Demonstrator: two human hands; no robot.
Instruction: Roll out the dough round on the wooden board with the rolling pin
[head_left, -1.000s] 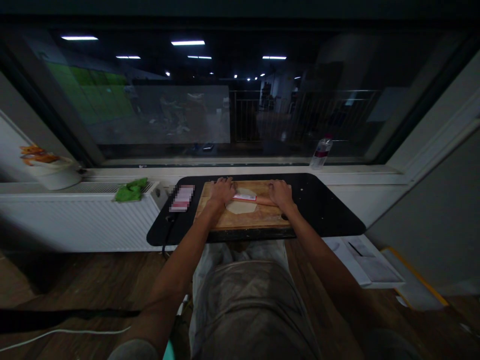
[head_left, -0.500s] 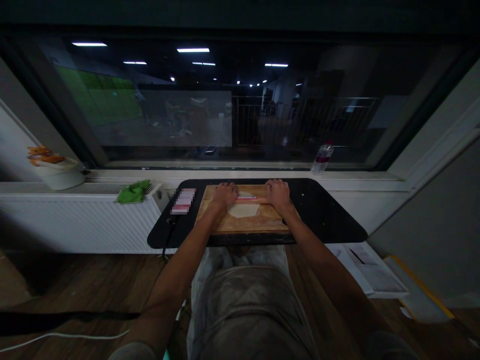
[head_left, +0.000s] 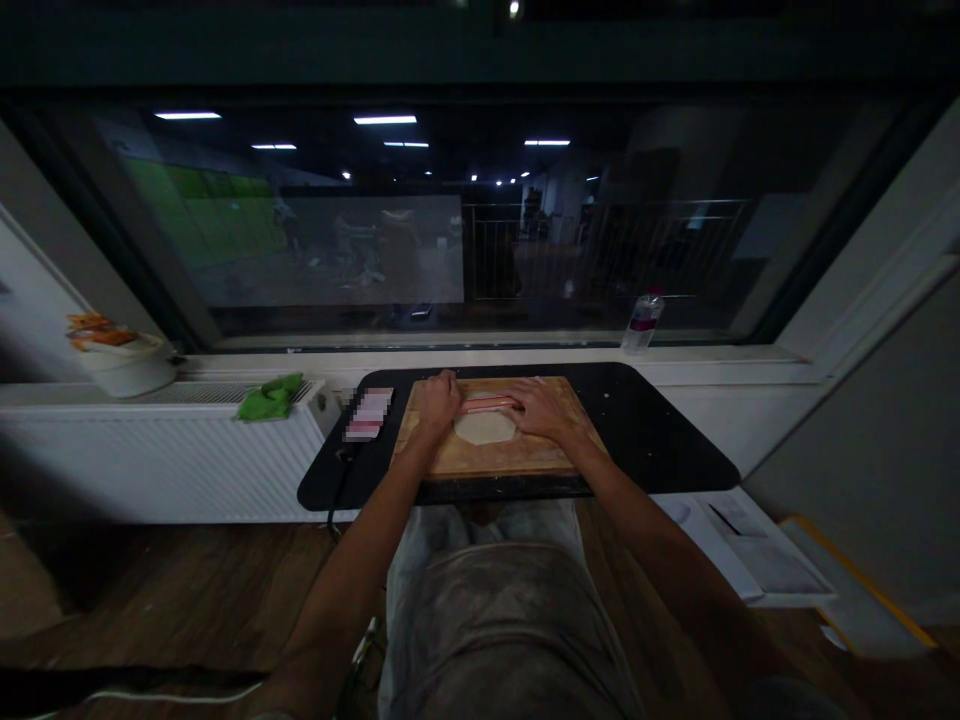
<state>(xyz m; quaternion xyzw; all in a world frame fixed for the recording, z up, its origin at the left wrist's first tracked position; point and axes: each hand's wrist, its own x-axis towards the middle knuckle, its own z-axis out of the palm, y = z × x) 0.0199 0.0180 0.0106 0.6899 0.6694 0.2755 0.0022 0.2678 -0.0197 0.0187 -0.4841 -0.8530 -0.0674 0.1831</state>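
Observation:
A pale, flat sheet of dough [head_left: 484,429] lies on a wooden board [head_left: 487,464]. Across its far part runs a thin reddish rolling pin [head_left: 489,403], roughly level from left to right. My left hand [head_left: 439,402] grips the pin's left end, fingers curled over it. At the right end, my right hand [head_left: 538,406] is closed on the pin from above, angled inward. Both ends of the pin are hidden under my hands, and part of the dough is covered.
The board rests on a black tabletop [head_left: 660,440] by the window. A blurred-out phone-like rectangle [head_left: 369,414] lies left of the board. A plastic bottle [head_left: 643,322] stands on the sill. A green cloth [head_left: 270,397] and a white pot [head_left: 127,368] sit on the radiator.
My right hand has shifted left and turned inward along the pin, closer to my left hand. The left hand is slightly further left. The view has tilted up a little.

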